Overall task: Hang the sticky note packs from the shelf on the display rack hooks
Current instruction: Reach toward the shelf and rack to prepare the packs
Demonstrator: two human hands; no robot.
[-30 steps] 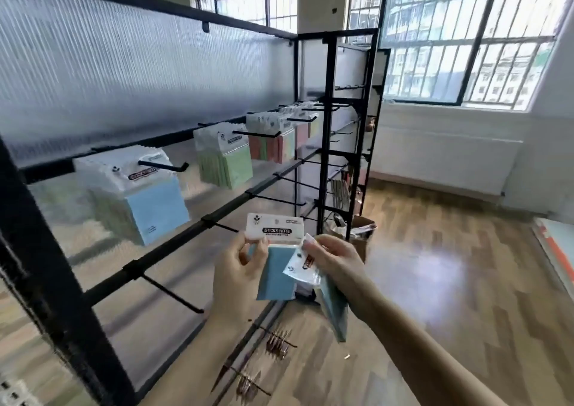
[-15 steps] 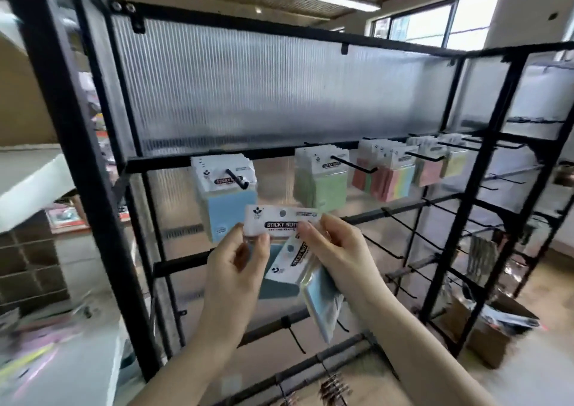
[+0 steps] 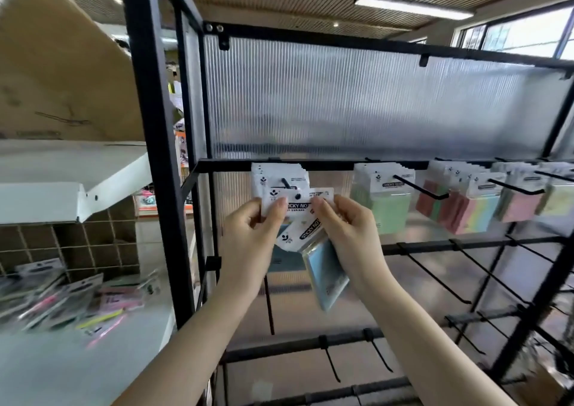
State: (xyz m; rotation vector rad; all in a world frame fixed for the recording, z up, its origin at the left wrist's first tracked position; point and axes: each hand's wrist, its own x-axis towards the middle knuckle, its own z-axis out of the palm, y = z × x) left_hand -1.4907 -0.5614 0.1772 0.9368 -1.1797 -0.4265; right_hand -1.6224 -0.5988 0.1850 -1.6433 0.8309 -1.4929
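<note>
- The left hand [image 3: 248, 237] pinches the white header card of a blue sticky note pack [image 3: 296, 202], holding it flat and upright against the leftmost hook [image 3: 287, 184] of the display rack [image 3: 310, 165]; the card's punched hole sits just below the hook's tip, presumably so the hole can be threaded over it.
- The right hand [image 3: 348, 228] steadies the same card's right edge with its fingertips, and its curled fingers also clamp a second pack [image 3: 320, 256]; that one hangs tilted below the first, kept out of the way as the next to hang.
- Blue packs already fill that hook behind the held card, so this colour belongs here; green packs [image 3: 383, 202] and pink ones [image 3: 466, 206] hang on hooks to the right, sorted by colour.
- The white shelf [image 3: 93, 352] at the left carries more packets, too blurred to identify; they may be the remaining stock.
- Whether the hook has entered the hole yet I cannot tell.
</note>
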